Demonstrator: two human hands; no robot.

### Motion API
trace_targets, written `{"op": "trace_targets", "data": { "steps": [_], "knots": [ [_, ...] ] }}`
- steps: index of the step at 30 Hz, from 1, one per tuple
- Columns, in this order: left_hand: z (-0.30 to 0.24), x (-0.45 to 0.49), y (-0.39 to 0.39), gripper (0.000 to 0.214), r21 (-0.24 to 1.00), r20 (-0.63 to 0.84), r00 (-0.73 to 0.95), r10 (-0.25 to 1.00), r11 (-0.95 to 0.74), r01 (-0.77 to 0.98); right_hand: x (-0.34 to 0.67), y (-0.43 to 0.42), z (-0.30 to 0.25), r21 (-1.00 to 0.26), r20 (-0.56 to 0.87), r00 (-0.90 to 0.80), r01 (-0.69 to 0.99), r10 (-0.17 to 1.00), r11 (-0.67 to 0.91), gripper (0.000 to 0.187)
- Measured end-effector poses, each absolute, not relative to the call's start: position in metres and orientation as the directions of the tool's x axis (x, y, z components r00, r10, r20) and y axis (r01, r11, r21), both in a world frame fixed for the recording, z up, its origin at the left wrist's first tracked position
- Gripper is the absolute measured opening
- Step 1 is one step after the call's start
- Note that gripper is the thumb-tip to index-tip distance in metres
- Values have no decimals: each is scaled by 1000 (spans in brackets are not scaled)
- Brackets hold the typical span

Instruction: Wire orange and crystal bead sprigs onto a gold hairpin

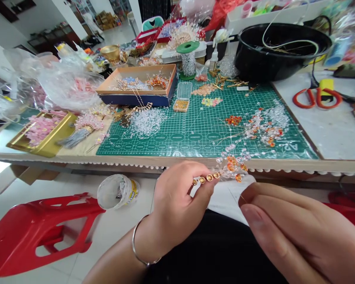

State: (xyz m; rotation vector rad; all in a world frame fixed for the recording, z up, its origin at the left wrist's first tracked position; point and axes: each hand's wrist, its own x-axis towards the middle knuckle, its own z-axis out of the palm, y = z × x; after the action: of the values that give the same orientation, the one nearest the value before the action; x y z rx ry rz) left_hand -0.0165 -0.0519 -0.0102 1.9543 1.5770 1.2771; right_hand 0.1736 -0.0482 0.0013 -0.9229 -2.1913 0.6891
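Observation:
My left hand (180, 201) pinches a gold hair ornament (209, 178) between thumb and forefinger, in front of the table edge. A row of round gold loops shows along its top. From its right end a cluster of clear and orange beads (232, 163) sticks out on fine wires. To the right, my right hand (296, 225) is closed, thumb pressed to forefinger, on a thin wire (241, 198) that runs toward the ornament. How the wire joins the ornament is too fine to tell. A white cloth (230, 197) lies below, on my lap.
On the green cutting mat (177, 148) lie beaded wire sprigs (266, 126), orange beads (233, 120) and a pile of clear beads (146, 122). Behind stand an open box (136, 96), a wire spool (188, 61) and a black basin (281, 51). Red-handled scissors (316, 98) lie right; a red stool (14, 236) stands left.

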Motion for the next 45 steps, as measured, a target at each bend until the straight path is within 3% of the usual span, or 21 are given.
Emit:
{"op": "trace_targets", "data": {
  "steps": [14, 19, 25, 32, 37, 42, 45],
  "knots": [
    [-12, -14, -51, 7, 692, 499, 24, 866, -414, 591, 179, -51, 4, -688, 393, -530, 373, 751, 623, 20],
    [-10, -12, -53, 6, 693, 474, 15, 880, -384, 610, 181, -53, 3, -698, 397, -533, 354, 748, 622, 28],
    [-7, -10, -57, 5, 696, 468, -5, 884, -365, 618, 181, -52, -1, -710, 391, -525, 350, 756, 611, 20],
    [-6, -10, -57, 6, 669, 496, 22, 868, -398, 627, 179, -50, 0, -705, 369, -548, 362, 751, 611, 24],
    [-7, -11, -57, 10, 589, 554, 73, 830, -452, 670, 175, -43, 3, -688, 336, -526, 428, 781, 585, 30],
    [-12, -14, -56, 20, 363, 637, 218, 740, -537, 762, 175, -37, 7, -594, 313, -533, 537, 786, 600, 39],
    [-16, -13, -54, 19, 292, 646, 240, 724, -526, 799, 176, -34, 3, -541, 284, -525, 603, 802, 586, 40]
  ]
}}
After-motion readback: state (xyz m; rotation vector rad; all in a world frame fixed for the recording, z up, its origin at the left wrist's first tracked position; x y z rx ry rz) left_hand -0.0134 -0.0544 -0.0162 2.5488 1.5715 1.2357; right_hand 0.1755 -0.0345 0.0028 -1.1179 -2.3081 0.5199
